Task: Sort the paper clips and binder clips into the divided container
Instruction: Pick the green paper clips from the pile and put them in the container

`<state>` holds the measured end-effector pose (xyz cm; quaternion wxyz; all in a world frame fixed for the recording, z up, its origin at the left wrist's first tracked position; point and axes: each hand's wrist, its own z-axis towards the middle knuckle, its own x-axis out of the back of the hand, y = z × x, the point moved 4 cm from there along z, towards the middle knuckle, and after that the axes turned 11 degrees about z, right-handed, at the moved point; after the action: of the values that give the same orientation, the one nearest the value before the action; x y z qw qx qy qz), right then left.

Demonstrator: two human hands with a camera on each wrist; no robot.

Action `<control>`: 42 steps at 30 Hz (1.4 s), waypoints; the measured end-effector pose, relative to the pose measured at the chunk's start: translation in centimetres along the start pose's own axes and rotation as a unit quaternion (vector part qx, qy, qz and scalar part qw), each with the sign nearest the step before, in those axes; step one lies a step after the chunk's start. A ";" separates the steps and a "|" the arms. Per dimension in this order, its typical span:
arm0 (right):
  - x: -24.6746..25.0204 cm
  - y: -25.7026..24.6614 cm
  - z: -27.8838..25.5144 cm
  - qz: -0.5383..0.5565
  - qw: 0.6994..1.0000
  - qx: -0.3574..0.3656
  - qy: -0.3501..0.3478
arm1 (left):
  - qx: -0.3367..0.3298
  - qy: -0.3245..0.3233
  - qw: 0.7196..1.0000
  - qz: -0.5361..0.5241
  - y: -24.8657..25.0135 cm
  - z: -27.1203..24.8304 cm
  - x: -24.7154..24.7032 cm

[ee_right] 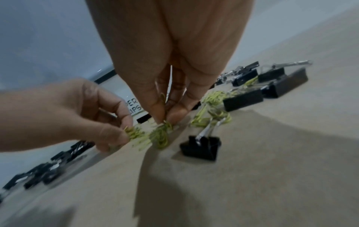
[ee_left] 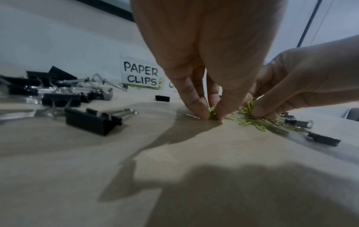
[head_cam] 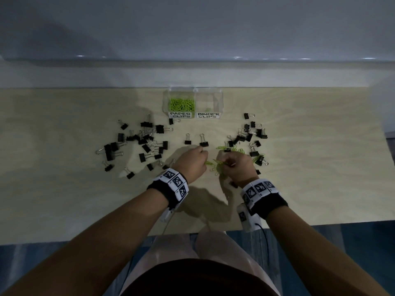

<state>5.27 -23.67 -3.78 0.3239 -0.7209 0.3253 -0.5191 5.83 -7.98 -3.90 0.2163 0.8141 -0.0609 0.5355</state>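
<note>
A clear divided container [head_cam: 220,101] stands at the table's far middle, labelled PAPER CLIPS and BINDER CLIPS. Its left half holds green paper clips [head_cam: 181,104]; the right half looks nearly bare. Loose green paper clips [head_cam: 217,167] lie in a small heap at the table's middle. My left hand [head_cam: 192,162] pinches a few of them [ee_left: 212,112] against the table. My right hand [head_cam: 236,167] pinches another bunch [ee_right: 162,127] from the same heap. Black binder clips lie in a left group [head_cam: 139,144] and a right group [head_cam: 251,137].
Two binder clips [head_cam: 195,142] stand just beyond my hands. One binder clip [ee_right: 201,147] sits close to my right fingers, another [ee_left: 93,121] near the left hand. A wall runs behind the light wooden table [head_cam: 64,199]; its front edge is near my lap.
</note>
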 end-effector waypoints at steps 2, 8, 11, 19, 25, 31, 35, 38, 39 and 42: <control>0.4 0.0 0.4 0.042 0.999 -0.031 0.007 | -0.008 -0.008 1.000 0.005 -0.5 0.0 0.2; 1.9 -3.3 4.5 0.146 0.986 -0.078 0.014 | 0.025 -0.001 0.995 -0.094 -3.0 -0.5 1.5; 1.9 -7.0 8.4 0.169 0.984 -0.044 0.016 | 0.067 0.047 0.969 -0.233 -4.8 -0.6 3.1; -2.8 -13.6 16.3 0.019 0.998 0.054 -0.013 | 0.141 0.205 0.927 -0.281 -10.8 1.7 10.9; -0.4 -11.6 12.1 -0.010 0.987 0.160 0.019 | 0.166 0.243 0.932 -0.210 -11.4 6.7 12.8; 0.2 -3.9 3.0 -0.114 0.977 0.039 -0.174 | 0.082 0.170 0.982 -0.030 -8.8 7.7 11.1; 0.6 -1.6 0.0 -0.181 0.955 0.062 -0.228 | -0.039 0.149 0.988 0.002 -5.7 3.5 8.4; 0.3 -1.5 -0.4 -0.186 0.954 0.099 -0.211 | -0.157 -0.010 0.987 0.044 -3.8 0.8 3.8; -0.1 -1.5 -0.3 -0.179 0.956 0.113 -0.204 | -0.175 -0.047 0.982 0.056 -3.4 0.4 2.6; -1.4 -1.3 0.0 -0.164 0.960 0.132 -0.187 | -0.168 -0.071 0.982 0.055 -2.6 0.5 0.7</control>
<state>5.13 -21.73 -3.48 0.3813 -0.7995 0.0650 -0.4596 7.43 -5.75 -4.21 0.3153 0.7977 -0.2099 0.4692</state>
